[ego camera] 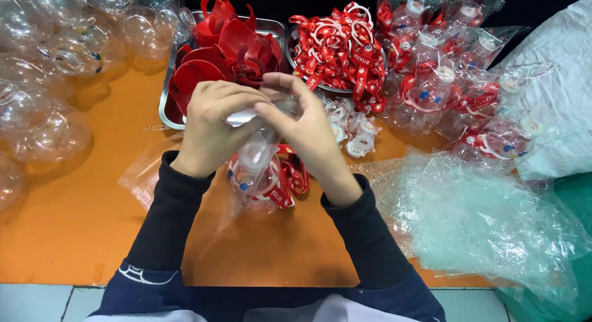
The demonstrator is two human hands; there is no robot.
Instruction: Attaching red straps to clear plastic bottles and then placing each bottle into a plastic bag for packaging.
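Both hands meet above the middle of the orange table top (pixel 74 236). The left hand (pixel 213 128) is curled, and its fingers close on the top edge of a thin clear plastic bag (pixel 246 186). The right hand (pixel 308 134) pinches the same bag mouth from the other side, thumb and fingers pressed together on the crumpled film. So both hands hold the bag tight, and they touch each other at the fingertips.

The bag hangs down from the hands to the table. Inside it sits a clear round plastic bottle with a white cap (pixel 254 171), and a red strap with white print (pixel 290 180) lies folded at its right side.

Behind the hands stands a metal tray (pixel 165 106) full of red curved plastic pieces (pixel 225 48). Just to the right of it a round metal bowl (pixel 290 51) carries a heap of red printed straps with white rings (pixel 339 48). Between this bowl and the right hand lie some small white caps (pixel 354 134), directly on the table.

At the far right is a pile of finished clear packets (pixel 456 69), each with a bottle and a red strap inside. Nearer, at the right side, lies a loose stack of empty clear bags (pixel 468 217). At the left edge many clear empty round bottles (pixel 43 69) lie crowded together.
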